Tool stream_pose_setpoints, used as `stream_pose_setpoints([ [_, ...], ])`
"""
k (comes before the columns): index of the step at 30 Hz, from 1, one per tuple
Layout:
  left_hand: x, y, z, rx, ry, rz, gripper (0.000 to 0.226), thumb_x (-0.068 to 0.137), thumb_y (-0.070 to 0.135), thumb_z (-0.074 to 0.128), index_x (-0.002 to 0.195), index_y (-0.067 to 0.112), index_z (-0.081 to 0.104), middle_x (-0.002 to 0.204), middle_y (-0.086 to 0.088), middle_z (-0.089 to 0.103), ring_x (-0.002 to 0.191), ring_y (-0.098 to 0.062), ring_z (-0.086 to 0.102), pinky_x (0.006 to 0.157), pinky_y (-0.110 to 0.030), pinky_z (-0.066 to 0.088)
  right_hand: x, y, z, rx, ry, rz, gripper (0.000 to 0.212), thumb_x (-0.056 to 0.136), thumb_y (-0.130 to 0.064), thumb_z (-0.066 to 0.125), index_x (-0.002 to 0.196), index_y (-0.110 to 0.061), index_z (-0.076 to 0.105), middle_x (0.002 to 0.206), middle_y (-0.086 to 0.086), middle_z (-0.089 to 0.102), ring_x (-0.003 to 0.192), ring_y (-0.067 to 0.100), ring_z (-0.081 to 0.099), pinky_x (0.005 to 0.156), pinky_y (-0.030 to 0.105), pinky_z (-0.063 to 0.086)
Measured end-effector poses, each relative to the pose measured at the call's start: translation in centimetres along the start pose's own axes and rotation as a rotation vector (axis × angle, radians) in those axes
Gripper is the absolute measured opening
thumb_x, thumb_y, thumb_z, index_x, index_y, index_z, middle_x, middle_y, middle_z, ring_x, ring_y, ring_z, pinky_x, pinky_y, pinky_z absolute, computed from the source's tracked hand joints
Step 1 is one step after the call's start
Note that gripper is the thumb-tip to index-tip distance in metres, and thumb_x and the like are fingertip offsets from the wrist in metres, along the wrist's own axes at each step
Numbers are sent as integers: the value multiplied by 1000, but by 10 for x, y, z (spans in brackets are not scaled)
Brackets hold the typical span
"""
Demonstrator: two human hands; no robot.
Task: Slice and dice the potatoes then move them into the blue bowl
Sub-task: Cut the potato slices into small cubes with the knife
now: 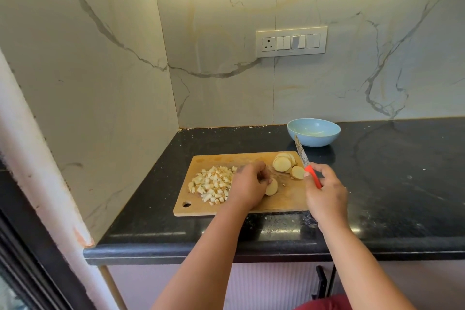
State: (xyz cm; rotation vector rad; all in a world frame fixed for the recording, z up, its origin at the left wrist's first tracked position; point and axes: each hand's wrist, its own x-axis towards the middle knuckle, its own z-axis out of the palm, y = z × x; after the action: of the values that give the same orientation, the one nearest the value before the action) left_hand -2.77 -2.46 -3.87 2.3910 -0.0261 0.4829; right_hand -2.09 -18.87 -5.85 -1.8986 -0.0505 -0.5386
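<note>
Over the cutting board, the left hand curls its grip on a potato slice; the right hand grips the knife, blade raised, pointing away.

both bare forearms reach forward side by side, the left hand lowered palm-down with fingers curled in a grip round a potato slice, the right hand raised slightly beside it, its fingers wrapped round a knife pointing away and upward.
</note>
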Motion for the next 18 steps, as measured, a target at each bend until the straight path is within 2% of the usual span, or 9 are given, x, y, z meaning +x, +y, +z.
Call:
stream_pose_setpoints([
  [3,-4,-1,0,-18,17,-3,5,89,16,68,89,18,64,87,5,66,86,-12,60,82,-35,54,-2,-3,-1,-26,-4,-24,23,97,-23,54,120,-22,60,98,-5,60,86,13,55,66,21,40],
  [5,-7,-4,-1,-51,64,-45,10,90,17,67,99,21,64,91,7,65,89,-11,60,83,-31,53,-5,-4,-3,-47,-2,-48,22,97,-21,54,118,-22,60,97,-5,62,81,11,55,61,13,37],
  [7,-11,-7,0,-35,126,-67,12,92,16,63,104,19,66,95,5,66,91,-11,59,81,-25,50,-13,-5,-6,-89,3,-102,18,97,-20,53,113,-21,63,85,-5,63,69,4,54,55,8,33],
  [9,-15,-8,1,44,136,-61,13,93,15,60,104,16,68,100,3,66,89,-9,56,77,-18,43,-28,-6,-8,-167,2,-186,19,96,-17,54,111,-21,65,71,-8,58,59,1,51,47,10,33],
  [11,-18,-6,2,84,114,-62,15,94,15,58,103,15,70,100,3,66,85,-8,53,75,-15,40,-46,-8,-7,-236,-28,-252,22,94,-14,56,112,-21,67,66,-6,59,55,4,53,47,12,36],
  [13,-19,-6,2,88,96,-75,14,93,15,58,96,11,72,94,-1,68,81,-12,57,71,-18,44,-60,-10,-5,-290,-61,-304,20,92,-12,58,108,-21,68,67,-2,63,55,11,57,47,23,46],
  [15,-19,-8,0,72,83,-76,15,90,15,59,91,7,73,91,-5,71,85,-18,63,74,-22,50,-67,-14,-2,-319,-104,-302,16,92,-12,58,102,-21,67,69,0,65,57,16,60,50,35,53],
  [18,-23,-10,-1,50,61,-65,20,92,15,60,107,9,72,104,-2,71,98,-16,64,82,-18,46,-71,-20,0,-399,-168,-281,13,93,-14,55,98,-21,65,67,-2,61,57,16,57,49,34,50],
])
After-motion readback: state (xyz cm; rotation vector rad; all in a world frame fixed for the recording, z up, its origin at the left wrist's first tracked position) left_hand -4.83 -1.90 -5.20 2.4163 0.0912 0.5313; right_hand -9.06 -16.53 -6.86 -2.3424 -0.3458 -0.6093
